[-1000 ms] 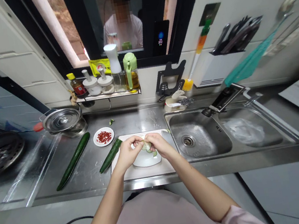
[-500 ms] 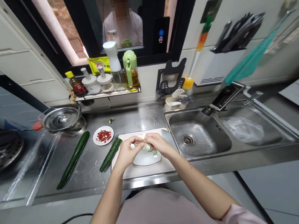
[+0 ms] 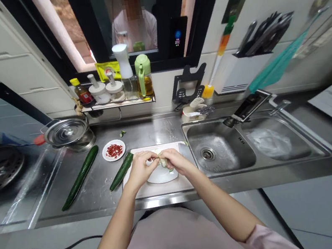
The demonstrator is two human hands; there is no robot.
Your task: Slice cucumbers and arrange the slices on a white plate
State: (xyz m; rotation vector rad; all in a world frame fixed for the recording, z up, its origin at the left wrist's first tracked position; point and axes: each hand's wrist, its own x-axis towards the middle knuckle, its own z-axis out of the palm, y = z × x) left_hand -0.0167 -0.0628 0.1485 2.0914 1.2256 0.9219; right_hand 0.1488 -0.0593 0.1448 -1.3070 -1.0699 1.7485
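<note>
Over a white plate [image 3: 162, 179], my left hand [image 3: 142, 166] and my right hand [image 3: 175, 160] meet fingertip to fingertip. Both are closed in a pinch on a pale green cucumber slice [image 3: 163, 163], mostly covered by the fingers. More thin slices seem to lie on the plate, partly hidden under my hands. The plate stands on a white cutting board [image 3: 147, 192]. A grey blade-like piece [image 3: 185, 151] lies at the board's right side. Left of the board, a cut cucumber [image 3: 121, 172] touches or nearly touches its edge.
A whole cucumber [image 3: 80, 179] and a small dish of red chopped pieces [image 3: 115, 157] lie to the left. Beyond them stands a lidded steel pot [image 3: 68, 132]. The double sink [image 3: 221, 149] is on the right, below the faucet [image 3: 246, 107]. A seasoning rack [image 3: 118, 104] hangs behind.
My fingers have shifted slightly around the slice, and a bit more of it shows below the fingertips. The camera view has tilted a little; the things on the counter stay put.
</note>
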